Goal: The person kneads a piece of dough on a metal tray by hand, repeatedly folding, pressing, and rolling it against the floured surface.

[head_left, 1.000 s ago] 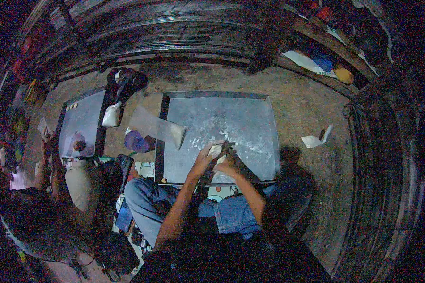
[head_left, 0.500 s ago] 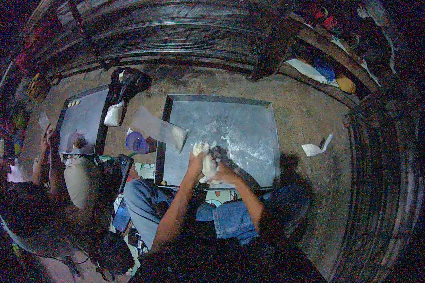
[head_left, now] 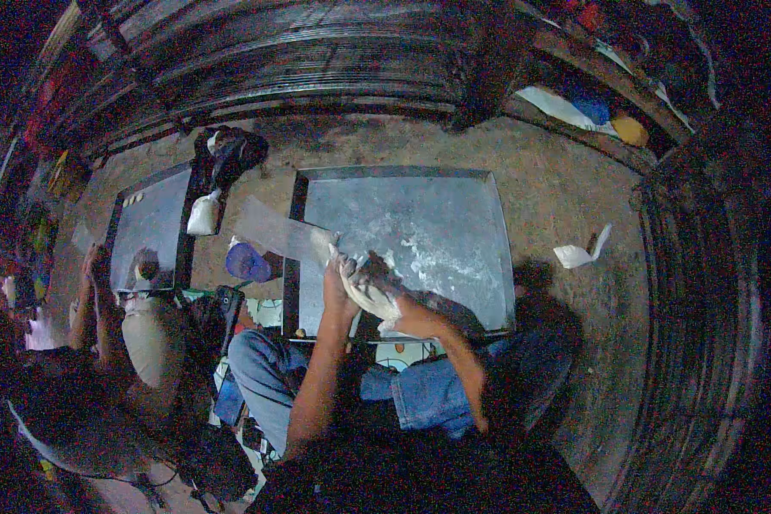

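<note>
Over the floured metal tray (head_left: 428,214) in front of my crossed legs, a pale length of dough (head_left: 371,298) stretches diagonally between my hands. My left hand (head_left: 341,283) grips its upper end, fingers closed, beside a clear plastic bag (head_left: 274,227) with pale powder in its right end. My right hand (head_left: 407,315) is closed on the lower end near the tray's front edge. A small tan lump (head_left: 301,332) sits in the tray's near left corner.
At left, a person's hands (head_left: 90,270) are beside a second tray (head_left: 150,218) with several pale pieces. Around me are a white sack (head_left: 204,214), dark bundle (head_left: 223,154), purple object (head_left: 247,259) and white packet (head_left: 578,255). Shelving (head_left: 591,111) and metal racks (head_left: 694,343) line the sides.
The dough has lengthened from a compact lump. My left hand has moved up and left toward the bag with one end, while my right hand stays lower, at the other end.
</note>
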{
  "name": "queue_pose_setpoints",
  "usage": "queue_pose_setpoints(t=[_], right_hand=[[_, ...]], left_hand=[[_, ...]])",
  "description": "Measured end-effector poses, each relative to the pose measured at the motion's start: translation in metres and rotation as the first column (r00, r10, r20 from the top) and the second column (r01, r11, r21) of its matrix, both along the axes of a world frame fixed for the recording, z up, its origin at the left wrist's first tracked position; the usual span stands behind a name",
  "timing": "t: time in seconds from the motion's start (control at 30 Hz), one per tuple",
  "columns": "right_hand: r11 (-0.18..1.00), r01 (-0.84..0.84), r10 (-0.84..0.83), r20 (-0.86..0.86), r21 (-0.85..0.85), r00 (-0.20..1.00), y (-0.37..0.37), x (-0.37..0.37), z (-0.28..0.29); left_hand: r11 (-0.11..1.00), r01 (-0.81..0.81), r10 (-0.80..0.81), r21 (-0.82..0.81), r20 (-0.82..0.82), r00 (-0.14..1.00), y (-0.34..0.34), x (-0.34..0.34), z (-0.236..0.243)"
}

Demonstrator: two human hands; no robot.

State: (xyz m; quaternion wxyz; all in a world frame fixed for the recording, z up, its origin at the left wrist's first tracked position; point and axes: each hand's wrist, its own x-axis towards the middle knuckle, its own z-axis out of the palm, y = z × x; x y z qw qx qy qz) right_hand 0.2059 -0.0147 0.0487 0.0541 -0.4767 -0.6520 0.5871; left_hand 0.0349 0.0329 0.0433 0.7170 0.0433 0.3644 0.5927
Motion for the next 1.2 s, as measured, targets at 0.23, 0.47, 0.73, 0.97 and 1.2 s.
queue_pose_setpoints(t=[0.23, 0.47, 0.73, 0.97, 1.2], right_hand=[[0.995, 0.060, -0.058, -0.025, 0.077, 0.998, 0.000, 0.007, -0.019], [0.942, 0.251, -0.288, 0.153, 0.221, 0.945, 0.014, 0.037, 0.023], [0.702, 0.250, -0.441, 0.132, 0.667, 0.888, 0.004, 0.014, 0.075], [0.900, 0.076, -0.218, 0.292, 0.429, 0.931, -0.006, 0.008, 0.090], [0.911, 0.287, -0.339, 0.143, 0.297, 0.930, 0.006, 0.021, 0.053]], left_hand=[[0.977, 0.090, -0.144, 0.191, 0.289, 0.947, 0.017, -0.031, -0.029], [0.990, -0.002, -0.026, 0.138, 0.199, 0.980, 0.005, -0.007, 0.017], [0.915, 0.401, -0.397, -0.031, 0.092, 0.913, -0.013, 0.026, 0.019], [0.938, 0.300, -0.322, 0.172, 0.118, 0.939, -0.008, 0.014, -0.015], [0.987, 0.158, -0.157, 0.024, -0.033, 0.987, -0.007, 0.002, 0.026]])
